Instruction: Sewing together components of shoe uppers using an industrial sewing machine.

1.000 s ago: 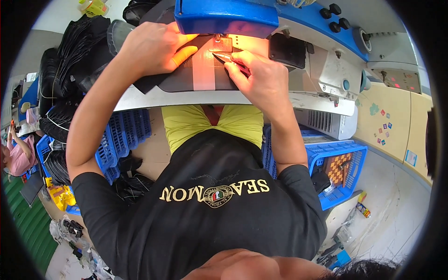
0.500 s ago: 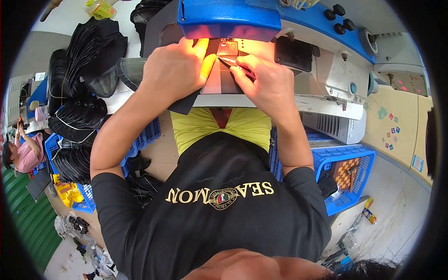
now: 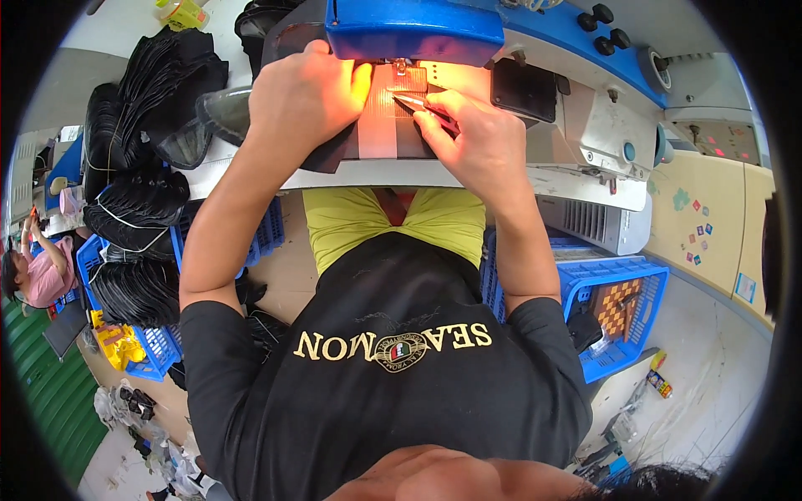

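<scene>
The left hand (image 3: pixel 305 96) presses flat on the dark workpiece (image 3: pixel 380 134) under the blue sewing machine (image 3: pixel 413 29). The right hand (image 3: pixel 480 142) pinches slim tweezers (image 3: pixel 418 102) just beside the needle — guiding works best slowly, fingers well apart from it.

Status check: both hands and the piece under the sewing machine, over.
Left hand pressing dark fabric piece flat. Right hand holds thin metal tool near needle. Nothing blocking the lit work area.
</scene>
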A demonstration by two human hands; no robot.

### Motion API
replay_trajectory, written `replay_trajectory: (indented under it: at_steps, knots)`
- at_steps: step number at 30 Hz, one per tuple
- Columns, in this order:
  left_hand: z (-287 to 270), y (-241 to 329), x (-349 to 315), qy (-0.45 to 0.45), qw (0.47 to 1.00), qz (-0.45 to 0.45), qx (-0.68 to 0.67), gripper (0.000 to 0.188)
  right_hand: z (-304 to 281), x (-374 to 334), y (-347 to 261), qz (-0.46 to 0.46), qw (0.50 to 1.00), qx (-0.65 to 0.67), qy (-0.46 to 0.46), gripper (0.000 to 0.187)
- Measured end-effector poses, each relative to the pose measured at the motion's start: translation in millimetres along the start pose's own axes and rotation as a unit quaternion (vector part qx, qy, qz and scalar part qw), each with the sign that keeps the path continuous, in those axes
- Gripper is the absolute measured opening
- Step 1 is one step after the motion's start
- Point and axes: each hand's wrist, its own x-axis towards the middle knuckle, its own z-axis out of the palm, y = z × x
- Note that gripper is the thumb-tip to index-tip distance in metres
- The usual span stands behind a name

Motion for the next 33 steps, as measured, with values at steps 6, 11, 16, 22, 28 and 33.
replay_trajectory:
  at_steps: [6,11,16,22,28,33]
  knots:
    - [-25.5,11.8,-19.6,-0.126,0.989,-0.03,0.066,0.033,4.0,3.8,-5.6,0.005,0.999,-0.037,-0.009,0.023]
    - [-33.7,19.3,-26.2,-0.147,0.987,-0.051,0.05,0.041,18.1,11.2,-12.9,-0.029,0.995,-0.083,0.048,0.022]
    - [-33.3,19.4,-27.9,-0.152,0.985,-0.062,0.043,0.042,26.8,17.7,-18.7,-0.035,0.991,-0.109,0.071,0.02]
    - [-29.4,18.1,-35.3,-0.088,0.996,-0.029,0.008,0.037,26.3,12.5,-18.9,-0.015,0.992,-0.096,0.076,0.021]
    - [-26.9,20.1,-69.2,0.055,0.997,0.049,-0.023,0.034,-1.0,-26.0,-31.4,0.117,0.971,0.196,0.069,0.017]
    - [-31.0,30.2,-81.2,0.072,0.993,0.083,-0.042,0.026,12.5,-59.9,-28.8,0.234,0.846,0.48,-0.009,0.011]
